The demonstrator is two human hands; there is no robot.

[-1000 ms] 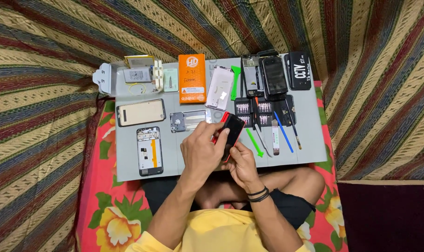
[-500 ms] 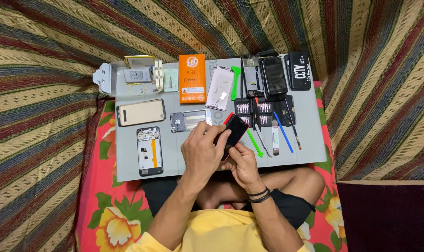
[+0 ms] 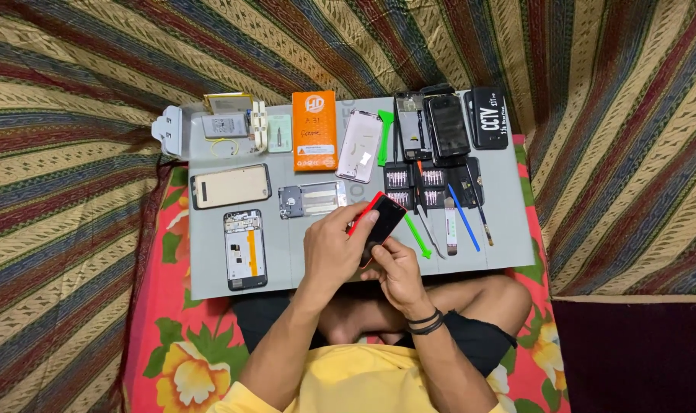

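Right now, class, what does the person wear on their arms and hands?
Both forearms are bare, with no gloves or rings visible. The right hand has dark bands at the wrist; the left hand wears nothing. Yellow sleeves show near the shoulders.

Phone at frame centre – black w/ red edge. Mat grey. Box up top orange. Pry tool green, stick blue. Cloth around – striped red, green, tan. Shirt yellow, bottom.

Both hands, left and right, grip a red-edged phone over a grey mat strewn with phone parts.
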